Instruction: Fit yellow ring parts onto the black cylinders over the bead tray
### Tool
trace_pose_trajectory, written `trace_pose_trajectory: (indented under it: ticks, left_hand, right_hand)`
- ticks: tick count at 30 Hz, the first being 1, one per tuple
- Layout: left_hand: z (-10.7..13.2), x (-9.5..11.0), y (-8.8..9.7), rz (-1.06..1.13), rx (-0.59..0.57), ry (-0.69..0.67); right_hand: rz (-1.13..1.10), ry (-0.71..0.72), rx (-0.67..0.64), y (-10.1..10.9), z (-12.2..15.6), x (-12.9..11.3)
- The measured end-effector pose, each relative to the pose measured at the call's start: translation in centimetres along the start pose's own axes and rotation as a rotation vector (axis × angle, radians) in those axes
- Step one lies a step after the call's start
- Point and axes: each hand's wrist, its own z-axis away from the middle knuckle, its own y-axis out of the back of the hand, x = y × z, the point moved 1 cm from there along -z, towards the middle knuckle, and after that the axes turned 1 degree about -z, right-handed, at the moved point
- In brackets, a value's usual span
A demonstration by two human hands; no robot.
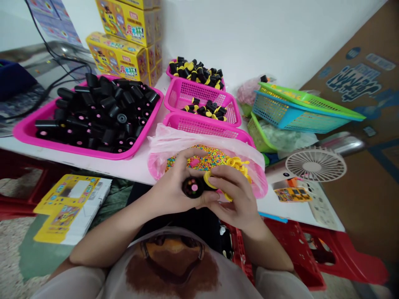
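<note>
My left hand (pixel 170 189) is wrapped round a small black cup (pixel 188 190). Its open mouth faces me, showing a pink dot and a few coloured beads inside. Close against it, my right hand (pixel 235 195) pinches a yellow cap (pixel 208 179) between thumb and fingers; a dark shape beside the cap is partly hidden. Both hands are over the near edge of a pink basket (pixel 265 189) lined with a thin plastic bag (pixel 199 137). Small multicoloured beads (pixel 215 155) fill it, with loose yellow caps (pixel 238 162) at its right side.
A large pink basket (pixel 124 155) of black cups stands left. Behind the beads, pink baskets (pixel 202 89) hold capped black cups. Yellow boxes (pixel 120 56) are stacked at the back. To the right are a blue basket (pixel 280 110), a green basket (pixel 330 106) and a small fan (pixel 314 166).
</note>
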Motion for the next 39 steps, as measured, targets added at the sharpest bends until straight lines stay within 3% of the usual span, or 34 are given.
trace_pose_trajectory:
  ticks: [5, 10, 14, 18, 25, 27, 32, 35, 39]
  left_hand:
    - [-0.1, -0.1, -0.3, 0.012, -0.027, 0.042]
    - [0.2, -1.2, -0.8, 0.123, 0.016, 0.084]
    - [0.4, -1.9, -1.2, 0.219, -0.024, 0.078]
    - [0.4, -1.8, -1.7, 0.327, -0.091, 0.156]
    - [0.1, -1.3, -2.8, 0.331, -0.029, 0.099]
    - [0.2, -1.5, -2.5, 0.316, -0.031, 0.100]
    - [0.4, -1.1, -0.9, 0.167, -0.107, 0.080]
    - [0.1, -0.5, -0.3, 0.042, -0.186, 0.011]
    - [-0.6, -0.8, 0.1, -0.260, -0.101, -0.131]
  right_hand:
    - [0.063, 0.050, 0.028, -0.6, 0.4, -0.1]
    - [0.122, 0.077, 0.060, -0.8, 0.8, 0.2]
    - [0.003, 0.009, 0.122, -1.8, 1.3, 0.7]
    - [-0.145, -0.141, 0.255, -3.4, 2.2, 0.9]
    - [0.008, -0.039, 0.563, -5.2, 2.2, 0.1]
    - [-0.042, -0.084, 0.519, -4.6, 1.9, 0.1]
    - [-0.502, -0.215, 0.162, -1.7, 1.7, 1.7]
    - [-0.625, -0.273, 0.129, -0.7, 1.5, 2.5]
    - [-0.600, -0.473, 0.047, -0.5, 0.9, 2.8]
